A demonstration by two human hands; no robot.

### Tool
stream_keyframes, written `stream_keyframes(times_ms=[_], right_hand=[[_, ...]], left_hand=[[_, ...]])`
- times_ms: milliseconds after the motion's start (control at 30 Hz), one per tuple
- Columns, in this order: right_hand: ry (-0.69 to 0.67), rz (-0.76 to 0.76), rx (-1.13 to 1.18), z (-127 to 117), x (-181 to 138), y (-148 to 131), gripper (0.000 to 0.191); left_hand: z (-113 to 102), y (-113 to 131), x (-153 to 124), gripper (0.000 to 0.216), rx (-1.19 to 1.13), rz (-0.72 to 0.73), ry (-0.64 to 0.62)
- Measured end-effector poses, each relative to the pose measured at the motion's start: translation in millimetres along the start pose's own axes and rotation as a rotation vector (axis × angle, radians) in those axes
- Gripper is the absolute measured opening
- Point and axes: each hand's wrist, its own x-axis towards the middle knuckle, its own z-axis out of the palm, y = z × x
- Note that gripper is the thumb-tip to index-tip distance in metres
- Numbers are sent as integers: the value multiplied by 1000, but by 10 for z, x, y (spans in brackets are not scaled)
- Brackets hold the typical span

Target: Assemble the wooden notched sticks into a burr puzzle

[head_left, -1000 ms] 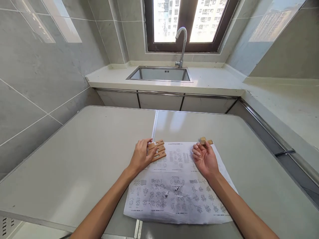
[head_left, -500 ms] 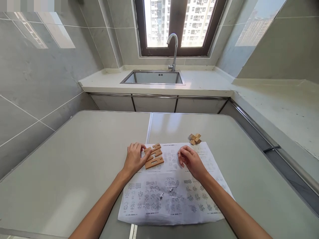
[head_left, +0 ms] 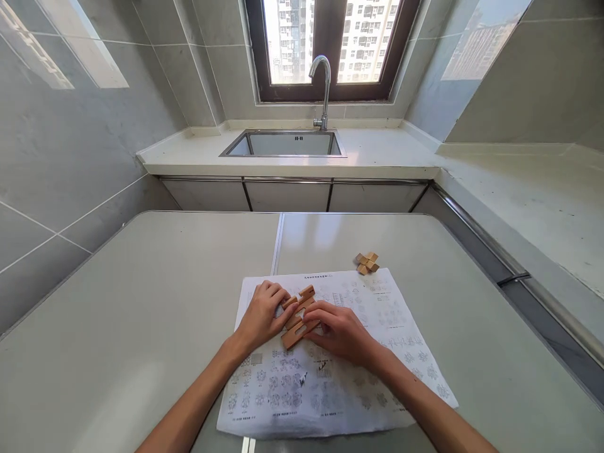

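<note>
Several notched wooden puzzle pieces (head_left: 293, 335) lie side by side at a slant over the printed paper sheet (head_left: 349, 402). My left hand (head_left: 265, 316) is closed on their left side, its thumb across the pieces. From the right, my right hand (head_left: 340, 330) grips the same group, fingertips on the right ends of the pieces. The fingers hide part of the wood. Beyond the sheet's top edge sits an assembled wooden burr puzzle (head_left: 367, 263), apart from both hands.
The sheet covers the near middle of the pale table (head_left: 117, 327). A counter with a sink (head_left: 283, 154) and a tap (head_left: 325, 88) stands past the table's far edge, under a window. Another counter (head_left: 533, 207) runs along the right.
My right hand has moved left and taken hold of the wooden pieces. The group has shifted nearer to me and turned to a steeper slant. My left hand has come along with it.
</note>
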Motion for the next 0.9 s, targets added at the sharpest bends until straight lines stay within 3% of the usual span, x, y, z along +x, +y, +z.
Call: stream_keyframes(times_ms=[100, 300, 433, 533, 633, 767, 900], right_hand=[[-7, -27, -69, 16, -6, 6, 19], [-135, 91, -136, -27, -6, -36, 32], [-149, 94, -127, -14, -9, -28, 22], [-139, 110, -38, -30, -2, -22, 19], [-115, 262, 235, -94, 13, -25, 18], [75, 486, 647, -156, 53, -19, 30], [330, 592, 791, -125, 113, -10, 34]], left_hand=[[1, -3, 0, 29, -67, -34, 0], [-44, -4, 17, 34, -218, -172, 13], [-48, 1, 13, 37, -333, -247, 3], [-45, 22, 7, 41, -440, -311, 0], [-53, 55, 10, 43, -574, -374, 17], [-75, 111, 30, 45, -739, -451, 29], [-75, 189, 32, 46, -914, -474, -12]])
